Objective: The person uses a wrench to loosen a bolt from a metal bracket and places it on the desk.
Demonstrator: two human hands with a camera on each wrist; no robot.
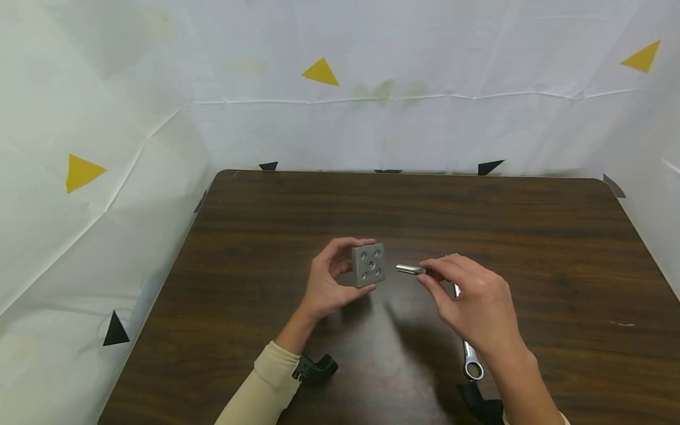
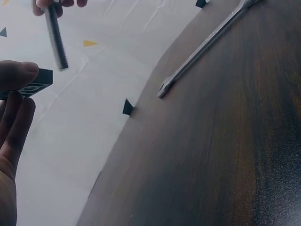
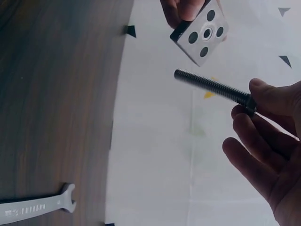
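Centre of frame: your left hand [image 1: 329, 277] grips a square metal block [image 1: 368, 264] with five holes, raised above the table [image 1: 531, 236]. Just right of it, your right hand [image 1: 473, 301] pinches a threaded bolt [image 1: 410, 270], tip near the block. Lower right: combination wrench [image 1: 470, 354], flat on the table.

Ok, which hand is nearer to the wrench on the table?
Right. The right hand hovers directly over the wrench, pinching a bolt; the left hand holds the metal block farther away.

Both forearms reach forward, left hand [image 1: 329, 277] with curled grip, right hand [image 1: 473, 295] pinching at fingertips.
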